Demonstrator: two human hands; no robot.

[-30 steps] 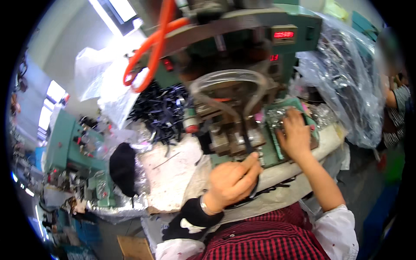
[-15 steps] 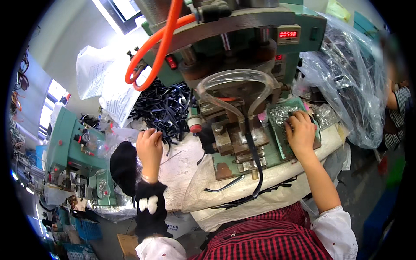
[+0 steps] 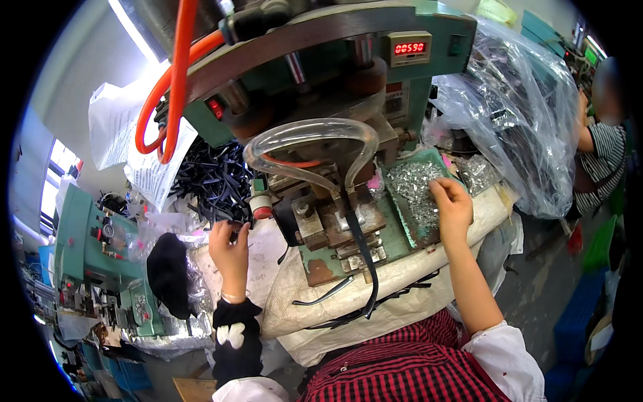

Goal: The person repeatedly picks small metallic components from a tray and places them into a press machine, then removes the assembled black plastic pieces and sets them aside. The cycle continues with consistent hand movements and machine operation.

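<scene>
A green press machine (image 3: 348, 60) stands in front of me, with a black strap (image 3: 362, 248) lying across its metal die block (image 3: 335, 221). My left hand (image 3: 230, 249) reaches to the left, its fingers at the edge of a pile of black straps (image 3: 211, 181); whether it grips one I cannot tell. My right hand (image 3: 453, 203) rests with pinched fingers on a heap of small silver metal parts (image 3: 415, 191) in a green tray (image 3: 408, 231) at the right of the die. What the fingertips hold is hidden.
A clear hose (image 3: 308, 134) loops over the die and an orange hose (image 3: 174, 74) hangs at upper left. A large clear plastic bag (image 3: 516, 114) sits at right, with another person (image 3: 603, 147) beyond it. A second green machine (image 3: 87, 248) stands at left.
My left hand left the front of the die, where the strap stayed, and went left to the strap pile. My right hand stayed on the metal parts.
</scene>
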